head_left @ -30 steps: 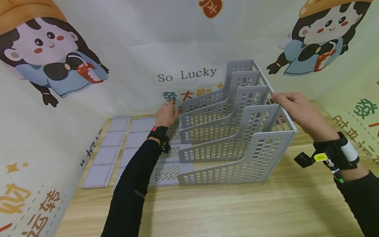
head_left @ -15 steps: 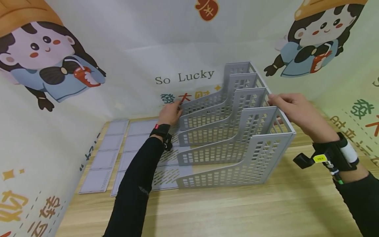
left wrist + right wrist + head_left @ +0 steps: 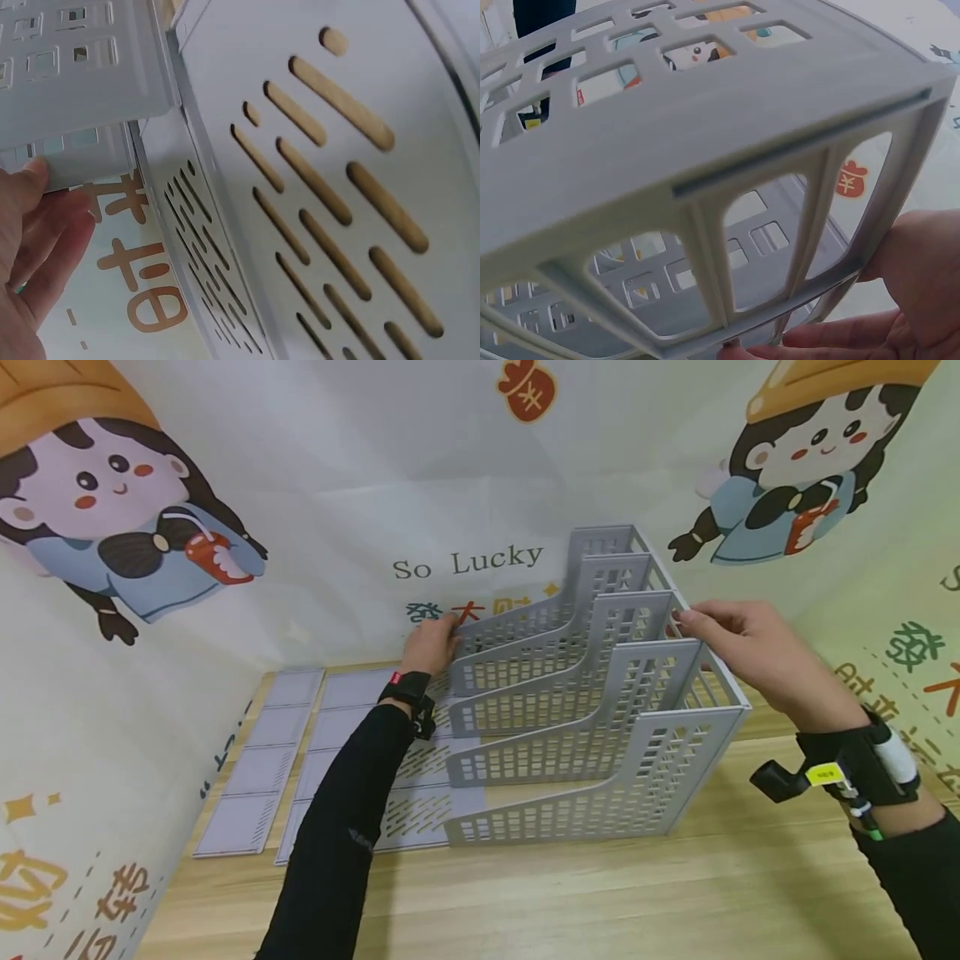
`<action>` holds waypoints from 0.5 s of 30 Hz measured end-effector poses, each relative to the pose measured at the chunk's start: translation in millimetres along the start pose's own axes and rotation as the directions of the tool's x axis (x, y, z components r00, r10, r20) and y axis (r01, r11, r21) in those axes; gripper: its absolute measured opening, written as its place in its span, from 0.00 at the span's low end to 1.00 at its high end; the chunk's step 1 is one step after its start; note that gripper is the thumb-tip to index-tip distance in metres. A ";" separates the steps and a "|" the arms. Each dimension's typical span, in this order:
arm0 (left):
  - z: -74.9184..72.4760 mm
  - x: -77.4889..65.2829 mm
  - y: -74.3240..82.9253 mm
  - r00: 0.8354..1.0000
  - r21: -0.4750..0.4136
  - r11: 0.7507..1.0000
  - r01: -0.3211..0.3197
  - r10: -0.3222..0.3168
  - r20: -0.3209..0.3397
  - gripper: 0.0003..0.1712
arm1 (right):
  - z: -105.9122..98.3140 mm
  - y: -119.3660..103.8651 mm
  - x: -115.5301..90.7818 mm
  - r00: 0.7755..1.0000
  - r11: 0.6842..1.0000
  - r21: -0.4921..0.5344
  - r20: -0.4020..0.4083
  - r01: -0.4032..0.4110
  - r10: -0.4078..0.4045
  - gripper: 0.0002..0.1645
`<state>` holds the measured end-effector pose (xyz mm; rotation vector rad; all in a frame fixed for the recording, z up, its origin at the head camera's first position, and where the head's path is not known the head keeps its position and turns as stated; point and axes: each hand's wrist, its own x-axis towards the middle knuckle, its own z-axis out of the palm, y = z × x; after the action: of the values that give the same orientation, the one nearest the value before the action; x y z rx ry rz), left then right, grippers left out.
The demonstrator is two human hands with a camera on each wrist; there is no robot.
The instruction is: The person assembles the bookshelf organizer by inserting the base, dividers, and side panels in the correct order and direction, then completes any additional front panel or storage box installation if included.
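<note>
A grey plastic magazine file rack (image 3: 652, 785) stands on the table, its several perforated dividers sloping down toward the left. My left hand (image 3: 430, 647) pinches the low front end of the farthest divider; the left wrist view shows the thumb on this perforated divider (image 3: 86, 101) and fingers behind it. At the back panel, my right hand (image 3: 750, 643) grips the upper edge, with the thumb over the rim. Through the right wrist view, fingers lie along the openwork back panel (image 3: 709, 270). A flat panel with slanted slots (image 3: 401, 839) extends from under the dividers' front ends.
Two flat grey panel strips lie left of the rack, an outer strip (image 3: 243, 768) and an inner strip (image 3: 330, 727) partly behind my left sleeve. A printed white backdrop (image 3: 337, 502) rises behind and beside the wooden table (image 3: 540, 902).
My left hand has shifted slightly right, onto the farthest divider's front end. My right hand keeps its grip on the back panel. The whole scene sits a little lower in view.
</note>
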<state>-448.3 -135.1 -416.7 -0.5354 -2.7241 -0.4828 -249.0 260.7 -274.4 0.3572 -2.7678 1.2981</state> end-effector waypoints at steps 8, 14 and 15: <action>4.9 -1.3 -8.1 0.996 0.000 0.998 -0.057 0.056 -0.071 0.08 | 2.1 -0.3 3.1 1.000 1.000 -0.007 -0.014 0.015 -0.015 0.32; 9.5 0.3 -7.4 0.996 -0.009 0.999 -0.034 0.033 -0.086 0.11 | 2.2 0.4 4.5 0.999 0.999 0.004 -0.001 0.048 -0.048 0.30; 10.0 0.7 -6.7 0.995 -0.011 0.999 -0.034 0.033 -0.093 0.11 | 1.8 0.7 4.6 0.999 0.999 0.009 0.001 0.052 -0.052 0.30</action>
<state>-454.1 -136.9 -427.1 -0.5468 -2.6210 -0.5032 -253.6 259.0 -275.3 0.4269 -2.7353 1.2991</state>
